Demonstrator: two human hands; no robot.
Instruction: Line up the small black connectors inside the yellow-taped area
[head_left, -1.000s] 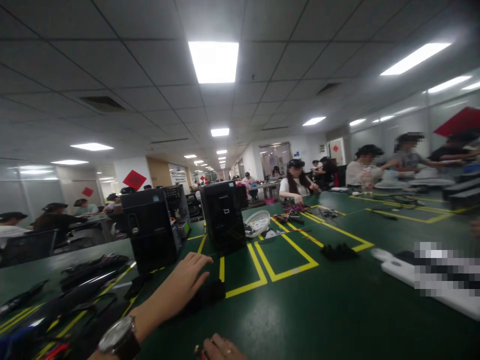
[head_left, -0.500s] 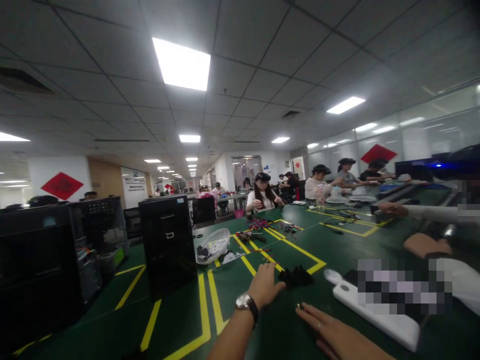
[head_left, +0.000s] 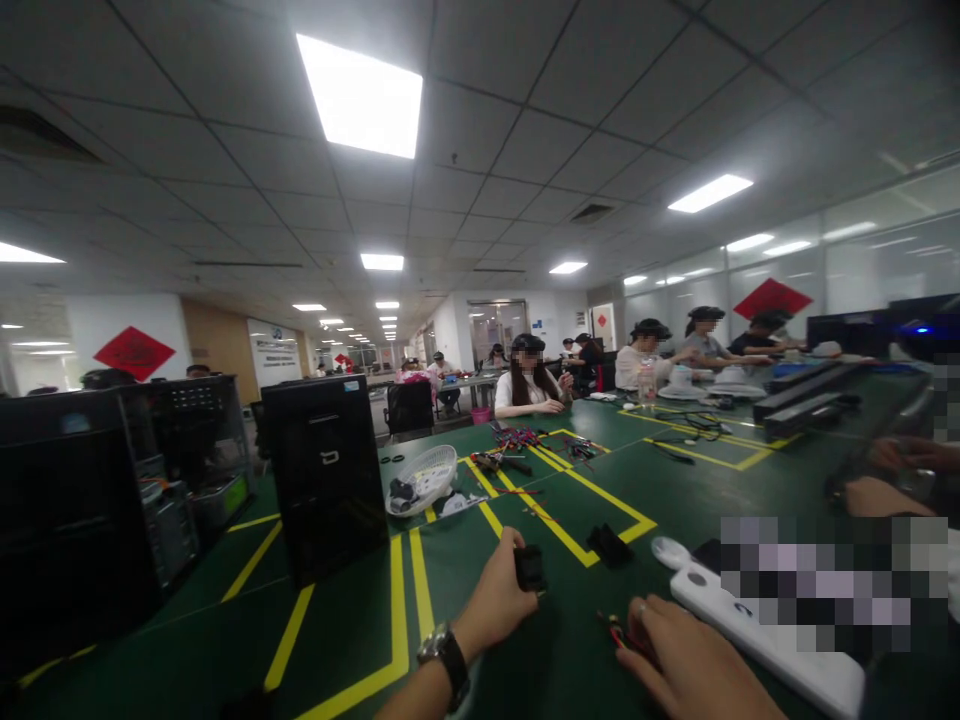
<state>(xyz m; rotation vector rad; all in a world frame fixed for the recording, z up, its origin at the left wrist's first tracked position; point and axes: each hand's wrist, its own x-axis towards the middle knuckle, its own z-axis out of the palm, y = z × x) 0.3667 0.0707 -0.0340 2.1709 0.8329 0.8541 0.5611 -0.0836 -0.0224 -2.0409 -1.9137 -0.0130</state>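
My left hand [head_left: 499, 590], with a watch at the wrist, is closed on a small black block-like part [head_left: 531, 568] over the green table. A similar black part [head_left: 610, 546] lies on the table to its right. My right hand [head_left: 686, 655], wearing a ring, is lower right with its fingers curled round a thin bundle of red and yellow wires [head_left: 616, 630]. The wires' ends stick out to the left of the fingers. Just right of that hand lies a long white device [head_left: 765, 630] with a round end.
A white basket [head_left: 431, 480] with parts stands ahead on the left, near a black computer case [head_left: 322, 480]. Coloured wires [head_left: 516, 437] and tools [head_left: 502, 462] lie farther back. Yellow tape lines mark the green table [head_left: 465, 660]. A co-worker's hand [head_left: 885, 497] is at right.
My left hand has picked up one black part and drawn it slightly left; another stays on the table. The fingers of my right hand have curled in, and the wires show more clearly.
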